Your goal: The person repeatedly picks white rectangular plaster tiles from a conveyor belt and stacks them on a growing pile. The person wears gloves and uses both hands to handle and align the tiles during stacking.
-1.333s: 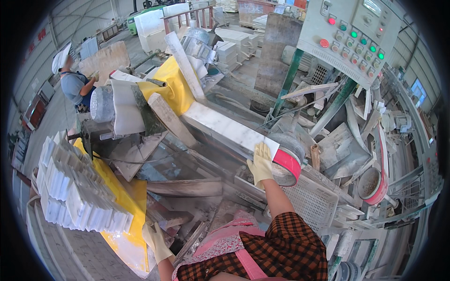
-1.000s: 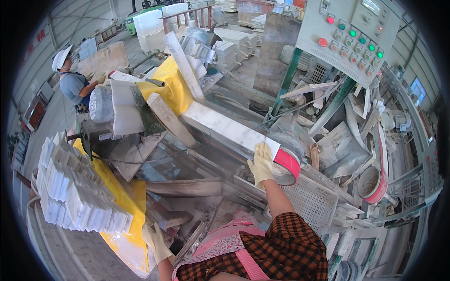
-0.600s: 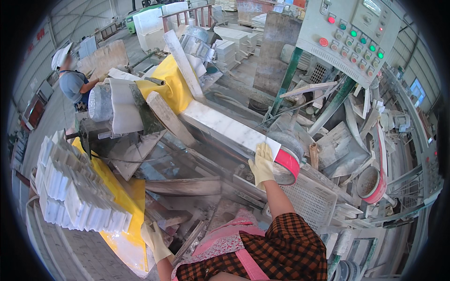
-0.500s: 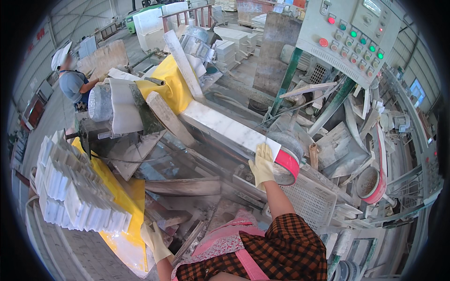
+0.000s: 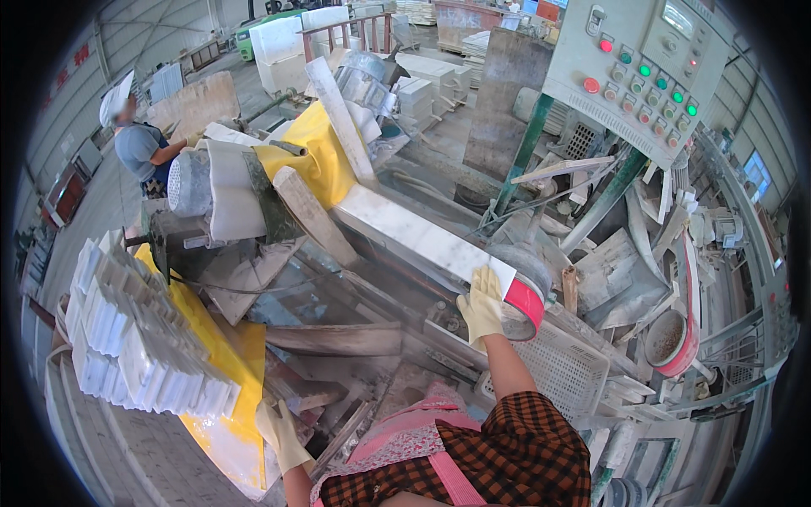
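My right hand [image 5: 481, 306], in a pale yellow glove, rests with its fingers laid on the near end of a long white marble strip [image 5: 422, 230]. The strip lies along a narrow conveyor with a red belt [image 5: 525, 304], which curves round a roller just past my fingers. My left hand [image 5: 281, 435], gloved alike, is low on the left with its fingers stretched out against the edge of a yellow sheet [image 5: 243, 372]. Beside it, a stack of thin white marble strips [image 5: 148, 338] leans on that sheet. My left hand holds nothing that I can see.
A control panel [image 5: 638, 80] with coloured buttons stands at upper right. Motors [image 5: 363, 80] and wooden boards [image 5: 312, 215] flank the conveyor, with a yellow cover [image 5: 317, 148] between. A white plastic crate [image 5: 557, 372] sits below the roller. Another person [image 5: 139, 148] stands far left.
The view has shifted slightly, so most things sit a little further right and lower. Both hands keep their places, and I see no clear movement of the marble strip.
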Demonstrator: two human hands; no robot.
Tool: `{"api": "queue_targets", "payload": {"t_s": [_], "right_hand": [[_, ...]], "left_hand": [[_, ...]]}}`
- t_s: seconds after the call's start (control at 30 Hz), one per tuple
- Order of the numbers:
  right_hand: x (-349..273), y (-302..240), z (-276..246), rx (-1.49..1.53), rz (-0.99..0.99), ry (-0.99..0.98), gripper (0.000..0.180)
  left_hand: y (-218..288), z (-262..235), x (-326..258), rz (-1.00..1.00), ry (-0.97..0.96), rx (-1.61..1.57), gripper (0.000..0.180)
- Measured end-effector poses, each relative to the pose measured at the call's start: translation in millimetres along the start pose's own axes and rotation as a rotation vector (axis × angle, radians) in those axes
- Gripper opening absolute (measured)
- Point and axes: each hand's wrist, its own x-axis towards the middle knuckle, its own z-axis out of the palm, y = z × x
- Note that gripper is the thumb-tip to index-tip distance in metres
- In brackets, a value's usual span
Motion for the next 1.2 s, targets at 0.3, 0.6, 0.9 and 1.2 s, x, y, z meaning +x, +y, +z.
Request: {"api": "queue_targets", "payload": {"t_s": [0.3, 0.6, 0.9, 1.2], "right_hand": [[-4, 4, -2, -0.002, -0.005, 0.023, 0.081], [-9, 6, -5, -0.015, 0.000, 0.032, 0.079], [-12, 11, -4, -0.010, -0.003, 0.055, 0.078], [-14, 13, -4, -0.028, 0.005, 0.078, 0.078]], "left_hand": [[-1, 0, 0, 0.025, 0.009, -0.010, 0.018], [1, -2, 0, 0.024, -0.005, 0.036, 0.019], [-2, 1, 1, 0.041, 0.006, 0.063, 0.020], [-1, 2, 2, 0.046, 0.032, 0.054, 0.023]]}}
